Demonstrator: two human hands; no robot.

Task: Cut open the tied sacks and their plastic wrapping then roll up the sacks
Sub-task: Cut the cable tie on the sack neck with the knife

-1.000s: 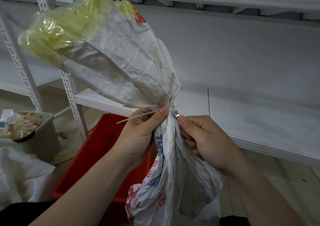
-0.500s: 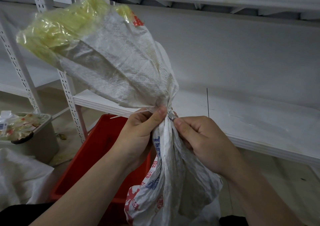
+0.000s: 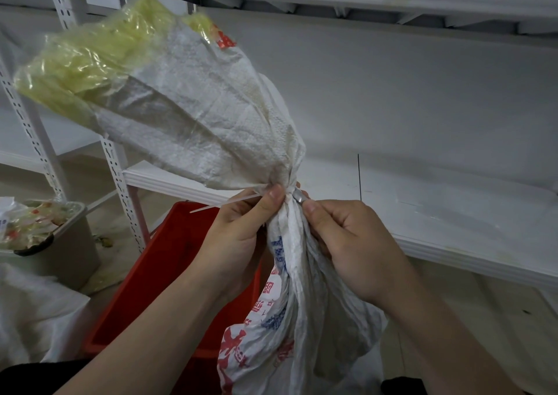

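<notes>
A white woven sack (image 3: pixel 211 116) with red and blue print is held upright in front of me, cinched at its neck by a white cable tie (image 3: pixel 223 203) whose tail sticks out to the left. Yellowish plastic wrapping (image 3: pixel 81 62) bulges from the sack's flared top. My left hand (image 3: pixel 238 237) grips the neck just below the tie, thumb pressed against it. My right hand (image 3: pixel 347 243) holds a small metal blade (image 3: pixel 299 196) at the tie on the right side of the neck; most of the tool is hidden in my fist.
A red plastic crate (image 3: pixel 169 273) sits on the floor below my hands. White metal shelving (image 3: pixel 453 243) runs behind and to the right. At the left stand a grey bin (image 3: pixel 60 243) with plastic scraps and a heap of white sacking (image 3: pixel 33 313).
The sack and both hands have shifted very slightly; the cable tie's tail has swung a little. My grip on the neck and the blade's place at the tie are unchanged.
</notes>
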